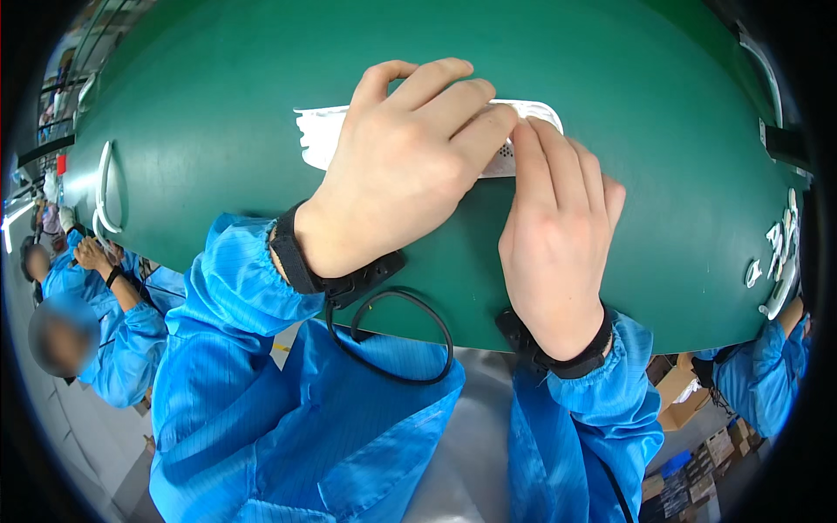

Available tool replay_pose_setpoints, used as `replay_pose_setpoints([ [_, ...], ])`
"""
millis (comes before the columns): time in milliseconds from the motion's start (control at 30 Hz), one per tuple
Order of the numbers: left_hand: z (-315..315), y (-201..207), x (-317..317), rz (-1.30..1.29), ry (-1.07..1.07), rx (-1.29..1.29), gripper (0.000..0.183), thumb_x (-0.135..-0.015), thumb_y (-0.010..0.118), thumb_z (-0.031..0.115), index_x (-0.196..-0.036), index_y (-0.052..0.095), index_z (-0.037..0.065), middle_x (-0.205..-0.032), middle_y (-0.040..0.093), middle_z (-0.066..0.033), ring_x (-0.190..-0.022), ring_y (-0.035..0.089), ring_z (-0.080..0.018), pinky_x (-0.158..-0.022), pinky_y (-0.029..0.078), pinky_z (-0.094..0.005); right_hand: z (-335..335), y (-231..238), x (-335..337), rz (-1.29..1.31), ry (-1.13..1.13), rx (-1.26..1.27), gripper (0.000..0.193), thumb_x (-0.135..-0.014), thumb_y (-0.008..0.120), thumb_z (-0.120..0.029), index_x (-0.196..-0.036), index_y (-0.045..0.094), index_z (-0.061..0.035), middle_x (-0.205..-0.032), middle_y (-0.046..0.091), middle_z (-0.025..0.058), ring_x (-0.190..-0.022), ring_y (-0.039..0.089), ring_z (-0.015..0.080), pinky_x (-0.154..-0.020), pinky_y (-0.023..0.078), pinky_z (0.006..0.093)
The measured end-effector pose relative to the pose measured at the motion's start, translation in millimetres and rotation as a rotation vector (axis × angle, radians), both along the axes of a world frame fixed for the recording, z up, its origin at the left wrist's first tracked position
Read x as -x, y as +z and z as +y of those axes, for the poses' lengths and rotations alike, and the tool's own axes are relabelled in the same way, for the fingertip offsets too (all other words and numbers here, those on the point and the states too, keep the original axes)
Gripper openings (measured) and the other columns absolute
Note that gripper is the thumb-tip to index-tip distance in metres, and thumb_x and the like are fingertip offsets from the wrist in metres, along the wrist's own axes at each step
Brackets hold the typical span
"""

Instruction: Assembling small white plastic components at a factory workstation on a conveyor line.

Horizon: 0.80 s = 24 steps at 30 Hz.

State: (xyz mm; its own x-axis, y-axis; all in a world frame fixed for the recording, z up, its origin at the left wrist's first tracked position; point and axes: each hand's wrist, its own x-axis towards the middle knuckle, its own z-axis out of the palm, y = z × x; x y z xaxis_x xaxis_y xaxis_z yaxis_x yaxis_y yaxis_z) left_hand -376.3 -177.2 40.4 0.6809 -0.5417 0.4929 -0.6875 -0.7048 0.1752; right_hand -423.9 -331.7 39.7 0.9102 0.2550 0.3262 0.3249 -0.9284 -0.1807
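Note:
A long white plastic part (321, 139) lies crosswise on the green table (261, 52), with a ragged left end and a rounded right end. Small dark holes show through it between my hands. My left hand (401, 161) arches over its middle, thumb and fingers bent and closed at the part's right half. The fingertips of my right hand (556, 227) press together against the right end, touching the left thumb and index finger area. Much of the part is hidden beneath the left hand, and anything small pinched between the fingertips cannot be made out.
Curved white strips (105, 187) lie at the table's left edge, and several white pieces (782, 253) at its right edge. Co-workers in blue sleeves (113, 322) sit at the left and right. A black cable (445, 336) loops from my left wristband. A cardboard box (682, 397) stands below right.

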Motion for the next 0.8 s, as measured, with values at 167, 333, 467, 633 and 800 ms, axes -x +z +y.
replay_pose_setpoints([
  [167,-1.4,1.6,2.0,0.039,0.002,0.003,0.028,-0.069,0.075,0.007,-0.097,0.071,0.008,-0.099,0.069,-0.0044,-0.101,0.065,-0.0243,-0.083,0.047,-0.0366,-1.7,-4.2,-2.5,-0.038,-0.001,-0.039,0.036,-0.075,0.063,-0.009,-0.11,0.063,-0.0008,-0.112,0.062,0.0058,-0.099,0.058,0.0186,-0.077,0.04,0.0325],
  [333,-3.9,4.3,-0.2,0.067,-0.001,0.008,0.03,-0.068,0.075,0.005,-0.097,0.07,0.007,-0.097,0.068,-0.0057,-0.103,0.064,-0.026,-0.086,0.046,-0.0389,-8.3,-3.0,-8.7,-0.027,0.061,-0.055,0.034,-0.075,0.063,-0.009,-0.108,0.064,0.0002,-0.111,0.063,0.007,-0.098,0.059,0.0193,-0.078,0.042,0.0324],
  [467,-5.4,5.7,2.3,0.09,-0.003,0.016,0.028,-0.069,0.071,0.001,-0.097,0.069,0.005,-0.098,0.067,-0.0077,-0.104,0.064,-0.0277,-0.087,0.046,-0.041,-8.3,3.6,-9.7,0.06,0.084,-0.1,0.038,-0.076,0.057,0.004,-0.114,0.063,0.0037,-0.118,0.063,0.013,-0.106,0.06,0.0271,-0.085,0.044,0.0377],
  [633,-5.3,2.1,-0.1,0.105,-0.028,0.032,0.03,-0.069,0.069,0.003,-0.099,0.068,0.004,-0.099,0.067,-0.0097,-0.099,0.065,-0.0287,-0.087,0.047,-0.0415,-12.2,-0.9,-14.3,-0.012,0.115,-0.018,0.035,-0.074,0.064,-0.011,-0.107,0.063,0.002,-0.11,0.063,0.0089,-0.1,0.06,0.0209,-0.078,0.043,0.0327],
  [800,-7.0,9.7,2.2,0.203,-0.021,0.006,0.041,-0.063,0.069,0.014,-0.103,0.067,0.005,-0.102,0.067,-0.0103,-0.097,0.065,-0.0283,-0.087,0.046,-0.0414,-12.2,6.8,-12.8,0.102,0.102,-0.1,0.038,-0.076,0.057,0.003,-0.114,0.062,0.0041,-0.119,0.063,0.0139,-0.108,0.059,0.0282,-0.086,0.044,0.0378],
])
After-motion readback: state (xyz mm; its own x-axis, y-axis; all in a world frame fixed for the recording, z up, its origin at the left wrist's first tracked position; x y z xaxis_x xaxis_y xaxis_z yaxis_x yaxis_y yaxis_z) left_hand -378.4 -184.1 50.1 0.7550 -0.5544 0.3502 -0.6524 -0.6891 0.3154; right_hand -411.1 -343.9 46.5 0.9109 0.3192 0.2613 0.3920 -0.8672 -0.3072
